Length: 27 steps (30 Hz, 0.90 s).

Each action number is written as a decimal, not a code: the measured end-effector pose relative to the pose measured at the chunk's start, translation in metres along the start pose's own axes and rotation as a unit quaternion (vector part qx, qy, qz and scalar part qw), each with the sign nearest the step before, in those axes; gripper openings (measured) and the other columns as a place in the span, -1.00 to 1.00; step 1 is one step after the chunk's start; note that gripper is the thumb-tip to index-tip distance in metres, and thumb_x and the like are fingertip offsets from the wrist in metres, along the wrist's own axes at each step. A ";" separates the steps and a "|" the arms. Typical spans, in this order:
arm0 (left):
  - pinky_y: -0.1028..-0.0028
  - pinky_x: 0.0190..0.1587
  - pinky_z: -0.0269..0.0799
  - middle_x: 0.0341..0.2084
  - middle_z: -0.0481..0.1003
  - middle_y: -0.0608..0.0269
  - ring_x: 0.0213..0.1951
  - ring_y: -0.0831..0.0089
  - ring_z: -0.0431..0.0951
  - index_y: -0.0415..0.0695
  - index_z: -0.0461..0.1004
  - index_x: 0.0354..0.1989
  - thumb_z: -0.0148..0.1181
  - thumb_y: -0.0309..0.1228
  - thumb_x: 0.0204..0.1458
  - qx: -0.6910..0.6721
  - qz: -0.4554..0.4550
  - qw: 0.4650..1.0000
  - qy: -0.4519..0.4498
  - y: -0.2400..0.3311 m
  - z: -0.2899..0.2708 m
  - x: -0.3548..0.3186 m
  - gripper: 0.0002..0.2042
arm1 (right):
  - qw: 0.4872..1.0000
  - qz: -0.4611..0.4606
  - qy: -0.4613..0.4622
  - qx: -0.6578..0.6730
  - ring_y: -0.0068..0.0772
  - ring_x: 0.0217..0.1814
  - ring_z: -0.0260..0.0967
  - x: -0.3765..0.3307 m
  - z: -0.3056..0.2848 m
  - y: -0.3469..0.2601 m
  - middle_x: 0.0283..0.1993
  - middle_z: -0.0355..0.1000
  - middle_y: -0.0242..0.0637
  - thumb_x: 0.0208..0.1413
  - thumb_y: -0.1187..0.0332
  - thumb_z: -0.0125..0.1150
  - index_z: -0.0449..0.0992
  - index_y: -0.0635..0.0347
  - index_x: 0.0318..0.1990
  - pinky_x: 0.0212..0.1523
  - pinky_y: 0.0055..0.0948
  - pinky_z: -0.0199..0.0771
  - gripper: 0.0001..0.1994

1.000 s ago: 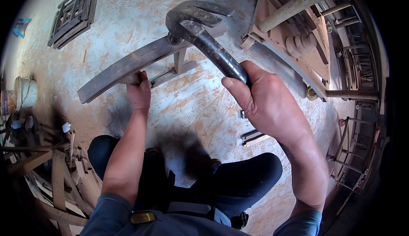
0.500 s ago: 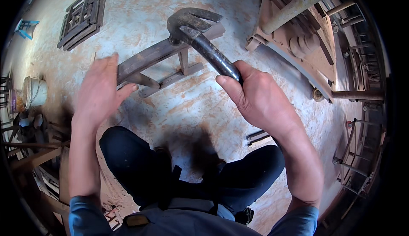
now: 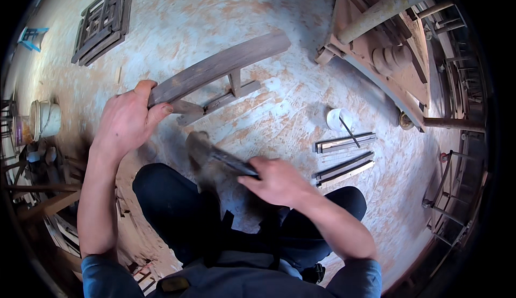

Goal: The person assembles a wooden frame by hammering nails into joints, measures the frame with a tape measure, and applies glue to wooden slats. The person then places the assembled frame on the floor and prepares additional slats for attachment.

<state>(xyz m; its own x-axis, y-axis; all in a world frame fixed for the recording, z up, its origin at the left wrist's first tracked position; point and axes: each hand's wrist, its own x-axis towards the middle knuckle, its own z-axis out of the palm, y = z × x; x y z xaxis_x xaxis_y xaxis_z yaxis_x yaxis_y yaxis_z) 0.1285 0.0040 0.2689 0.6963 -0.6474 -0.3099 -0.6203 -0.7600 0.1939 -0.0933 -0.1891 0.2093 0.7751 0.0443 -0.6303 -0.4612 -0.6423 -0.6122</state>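
A dark wooden frame (image 3: 220, 68) stands in front of me, its long curved top rail joined by short uprights to a lower rail. My left hand (image 3: 124, 119) is closed around the near left end of that top rail, with the thumb on the side facing me. Low between my knees and the frame, my right hand (image 3: 280, 182) grips the dark handle of a claw hammer (image 3: 230, 161). The hammer's head is smeared by motion and is apart from the wood.
Dark wooden strips (image 3: 345, 168) and a white cup (image 3: 338, 119) with a stick in it lie at right. A wooden rack (image 3: 371, 91) is beyond them. Stacked frames (image 3: 105, 24) lie far left, a white bucket (image 3: 48, 118) nearer, and timber pieces at lower left.
The hammer has dropped from over the top rail toward my knees, with my right hand moving down and left. My left hand has closed onto the rail's end. The cup and strips now show.
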 end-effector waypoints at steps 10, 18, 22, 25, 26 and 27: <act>0.08 -0.23 0.42 -0.44 0.54 -0.14 -0.30 -0.13 0.55 -0.26 0.33 0.03 0.03 0.04 0.16 0.028 0.035 0.997 0.061 -0.010 0.015 0.002 -0.45 | 0.997 0.012 0.080 -0.010 0.04 0.01 0.47 0.186 0.144 -0.002 -0.06 0.47 0.10 0.10 0.34 0.10 0.34 0.35 -0.04 0.02 -0.16 0.50 -0.68; 0.10 -0.26 0.46 -0.41 0.54 -0.12 -0.32 -0.11 0.56 -0.24 0.32 0.04 0.09 0.04 0.12 0.047 0.035 0.996 0.065 -0.014 0.018 -0.001 -0.44 | 0.987 0.099 0.118 0.052 0.10 0.03 0.45 0.207 0.160 0.012 -0.01 0.39 0.13 0.16 0.43 -0.07 0.29 0.31 -0.01 0.01 -0.14 0.50 -0.74; 0.12 -0.27 0.47 -0.41 0.55 -0.10 -0.32 -0.10 0.57 -0.22 0.33 0.04 0.12 0.05 0.10 0.025 0.030 0.997 0.069 -0.014 0.020 0.001 -0.43 | 0.993 0.072 0.097 0.011 0.11 0.03 0.44 0.208 0.154 0.007 -0.01 0.38 0.13 0.17 0.43 -0.09 0.27 0.31 0.02 0.01 -0.13 0.50 -0.72; 0.11 -0.26 0.47 -0.40 0.55 -0.10 -0.32 -0.10 0.57 -0.22 0.34 0.04 0.13 0.04 0.09 0.026 0.031 0.997 0.072 -0.011 0.021 -0.001 -0.44 | 0.992 0.078 0.099 0.016 0.10 0.04 0.44 0.205 0.161 0.007 0.01 0.37 0.13 0.18 0.43 -0.09 0.28 0.31 0.03 0.01 -0.12 0.50 -0.71; 0.11 -0.26 0.47 -0.40 0.55 -0.10 -0.32 -0.10 0.57 -0.22 0.34 0.03 0.13 0.04 0.10 0.028 0.036 0.996 0.077 -0.012 0.021 -0.001 -0.44 | 0.991 0.080 0.107 0.025 0.10 0.04 0.44 0.205 0.161 0.011 0.01 0.37 0.13 0.18 0.43 -0.10 0.29 0.30 0.03 0.01 -0.12 0.50 -0.71; 0.11 -0.26 0.47 -0.40 0.55 -0.10 -0.32 -0.10 0.56 -0.22 0.34 0.03 0.13 0.05 0.10 0.030 0.041 0.995 0.082 -0.012 0.023 -0.001 -0.44 | 0.989 0.083 0.115 0.033 0.10 0.04 0.44 0.204 0.161 0.014 0.02 0.37 0.13 0.18 0.43 -0.10 0.29 0.30 0.03 0.00 -0.12 0.51 -0.71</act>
<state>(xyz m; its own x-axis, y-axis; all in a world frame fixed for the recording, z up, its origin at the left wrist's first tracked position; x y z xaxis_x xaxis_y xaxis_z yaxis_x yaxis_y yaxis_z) 0.1270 0.0153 0.2457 0.6886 -0.7120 -0.1373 -0.6953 -0.7020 0.1540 -0.0105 -0.0657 -0.0046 0.7602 -0.2385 -0.6044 -0.6123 -0.5740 -0.5437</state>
